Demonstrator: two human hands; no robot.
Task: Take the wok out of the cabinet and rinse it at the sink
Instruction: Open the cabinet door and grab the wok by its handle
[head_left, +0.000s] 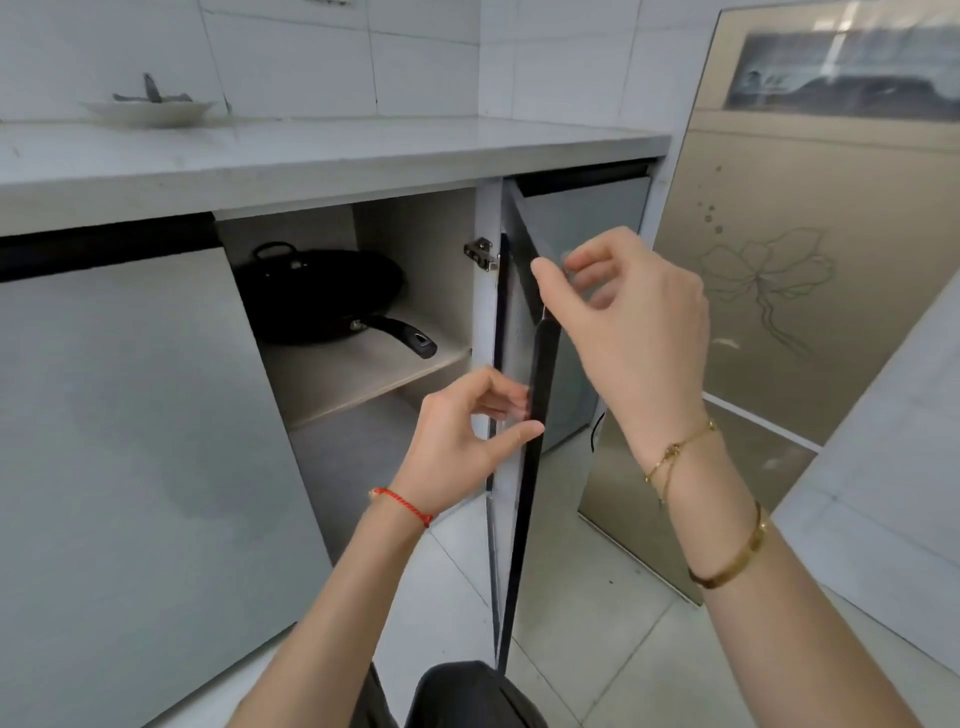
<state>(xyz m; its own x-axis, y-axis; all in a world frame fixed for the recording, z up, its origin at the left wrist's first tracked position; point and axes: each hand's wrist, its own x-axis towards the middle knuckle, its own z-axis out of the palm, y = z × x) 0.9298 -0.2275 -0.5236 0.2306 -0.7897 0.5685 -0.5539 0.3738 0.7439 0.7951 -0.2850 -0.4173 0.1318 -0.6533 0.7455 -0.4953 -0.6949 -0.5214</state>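
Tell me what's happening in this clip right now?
A person is at an open lower cabinet. The left hand pinches the dark edge of the cabinet door, and the right hand is curled at that edge higher up. The black wok sits untouched on the shelf inside.

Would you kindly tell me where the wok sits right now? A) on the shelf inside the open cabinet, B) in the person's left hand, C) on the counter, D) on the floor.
A: the wok rests on the shelf inside the open cabinet, handle pointing out, and neither hand touches it.
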